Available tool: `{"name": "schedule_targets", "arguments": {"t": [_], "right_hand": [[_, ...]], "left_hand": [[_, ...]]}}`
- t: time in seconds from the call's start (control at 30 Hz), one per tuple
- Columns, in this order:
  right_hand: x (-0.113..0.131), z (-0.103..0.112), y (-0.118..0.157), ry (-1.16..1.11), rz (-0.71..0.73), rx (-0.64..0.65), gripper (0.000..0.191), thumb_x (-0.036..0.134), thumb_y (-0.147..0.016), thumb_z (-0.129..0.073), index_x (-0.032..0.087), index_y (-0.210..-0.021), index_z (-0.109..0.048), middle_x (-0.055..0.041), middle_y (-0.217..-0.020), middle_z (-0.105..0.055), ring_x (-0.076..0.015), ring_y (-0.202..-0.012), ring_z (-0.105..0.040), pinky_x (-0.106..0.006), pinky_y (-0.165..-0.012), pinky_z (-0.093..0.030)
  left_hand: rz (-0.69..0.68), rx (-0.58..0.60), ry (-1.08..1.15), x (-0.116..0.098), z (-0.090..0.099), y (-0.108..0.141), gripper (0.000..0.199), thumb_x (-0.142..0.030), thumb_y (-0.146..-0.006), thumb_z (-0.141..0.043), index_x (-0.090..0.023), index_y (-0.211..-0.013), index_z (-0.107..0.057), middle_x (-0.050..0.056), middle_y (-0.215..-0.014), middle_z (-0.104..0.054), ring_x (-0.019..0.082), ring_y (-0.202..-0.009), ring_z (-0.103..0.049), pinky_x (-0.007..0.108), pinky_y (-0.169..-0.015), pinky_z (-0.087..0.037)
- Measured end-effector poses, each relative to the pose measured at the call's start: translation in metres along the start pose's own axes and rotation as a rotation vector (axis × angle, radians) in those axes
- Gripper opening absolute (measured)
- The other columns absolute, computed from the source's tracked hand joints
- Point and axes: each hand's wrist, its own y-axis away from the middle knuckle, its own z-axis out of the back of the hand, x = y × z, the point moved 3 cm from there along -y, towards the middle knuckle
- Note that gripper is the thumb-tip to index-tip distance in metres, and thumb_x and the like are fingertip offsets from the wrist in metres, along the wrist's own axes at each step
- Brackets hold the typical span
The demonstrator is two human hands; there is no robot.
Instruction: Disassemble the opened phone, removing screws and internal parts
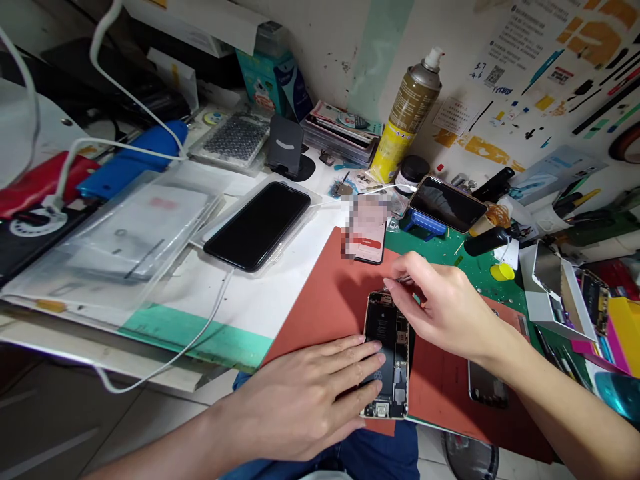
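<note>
An opened phone lies on a red-brown mat, its black battery and inner parts exposed. My left hand lies flat along the phone's left side, fingers stretched out and together, the fingertips resting over the battery. At the phone's top edge, my right hand is closed in a pinch. A little bit of something thin and metallic shows between its thumb and finger, but its kind is not clear. Partly behind my right forearm lies a phone-shaped dark panel.
A lit phone lies at the mat's far edge. Left of it, a black phone trails a white cable. Behind stand a yellow spray can and a phone on a blue stand. At right is a white box beside pen-like tools.
</note>
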Motion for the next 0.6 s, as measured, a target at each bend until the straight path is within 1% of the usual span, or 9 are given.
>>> {"name": "schedule_targets", "arguments": {"t": [0.1,0.2,0.3,0.4,0.5,0.53,0.6], "right_hand": [[0.0,-0.001,0.002,-0.016,-0.002,-0.02,0.004,0.023,-0.103,-0.054,0.023,-0.106,-0.05,-0.0011,-0.087,-0.067,-0.0138,-0.065,-0.061,-0.028,-0.058,-0.042],[0.0,-0.002,0.003,-0.018,-0.016,-0.035,0.004,0.021,-0.104,-0.052,0.023,-0.107,-0.05,-0.0009,-0.089,-0.069,-0.0131,-0.063,-0.061,-0.027,-0.056,-0.041],[0.001,-0.004,0.005,-0.028,-0.007,-0.03,0.008,0.02,-0.103,-0.054,0.023,-0.109,-0.05,-0.0027,-0.094,-0.071,-0.016,-0.073,-0.067,-0.029,-0.061,-0.047],[-0.002,-0.004,0.011,-0.041,-0.04,-0.073,0.005,0.022,-0.105,-0.054,0.023,-0.108,-0.051,-0.004,-0.096,-0.072,-0.0174,-0.078,-0.07,-0.029,-0.062,-0.049],[-0.006,-0.002,0.022,-0.087,-0.107,-0.189,0.005,0.022,-0.105,-0.056,0.024,-0.109,-0.054,-0.0039,-0.097,-0.072,-0.017,-0.081,-0.072,-0.028,-0.065,-0.053],[-0.009,-0.001,0.027,-0.117,-0.154,-0.246,0.007,0.024,-0.104,-0.059,0.024,-0.109,-0.055,-0.0037,-0.097,-0.072,-0.0169,-0.08,-0.071,-0.029,-0.066,-0.054],[-0.016,0.001,0.037,-0.241,-0.302,-0.364,0.013,0.031,-0.101,-0.066,0.025,-0.106,-0.056,-0.0022,-0.091,-0.07,-0.0162,-0.074,-0.069,-0.029,-0.063,-0.054]], "left_hand": [[0.006,-0.008,0.0,0.0,0.001,0.0,0.032,-0.039,-0.102,-0.062,-0.021,-0.126,-0.072,0.007,-0.145,-0.068,0.021,-0.14,-0.059,0.036,-0.129,-0.035],[0.002,0.003,0.003,-0.001,0.0,0.0,0.032,-0.04,-0.103,-0.061,-0.021,-0.126,-0.072,0.007,-0.145,-0.068,0.021,-0.141,-0.058,0.036,-0.129,-0.035],[0.005,-0.001,0.001,-0.001,-0.001,0.0,0.033,-0.04,-0.103,-0.061,-0.021,-0.128,-0.071,0.006,-0.145,-0.068,0.021,-0.141,-0.059,0.036,-0.129,-0.035],[0.003,0.008,0.003,0.0,-0.002,0.001,0.034,-0.041,-0.102,-0.061,-0.02,-0.128,-0.071,0.007,-0.146,-0.067,0.022,-0.143,-0.057,0.037,-0.129,-0.036],[-0.012,0.018,0.036,0.0,0.003,0.0,0.036,-0.041,-0.102,-0.063,-0.018,-0.128,-0.071,0.009,-0.146,-0.067,0.023,-0.144,-0.056,0.038,-0.128,-0.039],[-0.011,0.012,0.06,0.0,0.005,0.0,0.036,-0.04,-0.102,-0.063,-0.017,-0.129,-0.07,0.01,-0.145,-0.068,0.023,-0.142,-0.058,0.038,-0.127,-0.041],[0.034,-0.039,0.104,0.003,0.014,-0.004,0.034,-0.033,-0.102,-0.063,-0.016,-0.131,-0.069,0.009,-0.137,-0.073,0.022,-0.133,-0.065,0.036,-0.12,-0.049]]}}
